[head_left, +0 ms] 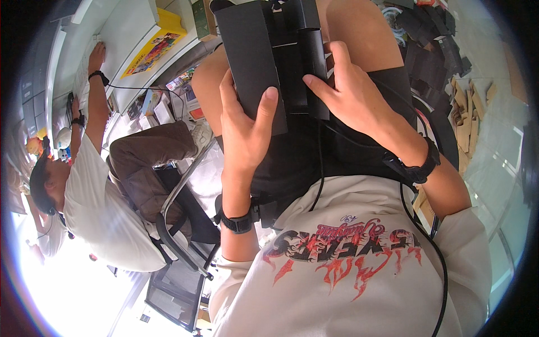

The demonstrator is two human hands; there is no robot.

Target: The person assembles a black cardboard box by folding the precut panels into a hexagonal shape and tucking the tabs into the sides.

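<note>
Above my lap I hold a black cardboard box [250,56], which is partly folded, with a long flat panel on its left side and raised flaps along the middle and right. My left hand [245,132] grips the lower end of the left panel, thumb on top and fingers behind the edge. At the right wall my right hand [359,95] is closed, its thumb pressing the near face and its other fingers round the outer edge. The top of the box runs out of the picture.
To the left, another person [106,208] in a white shirt sits on a metal-framed chair [179,264], reaching toward a white shelf. A yellow box [157,45] stands there. Black cardboard pieces [426,62] and brown cardboard strips [466,118] lie on the floor at right. A black cable [443,269] crosses my shirt.
</note>
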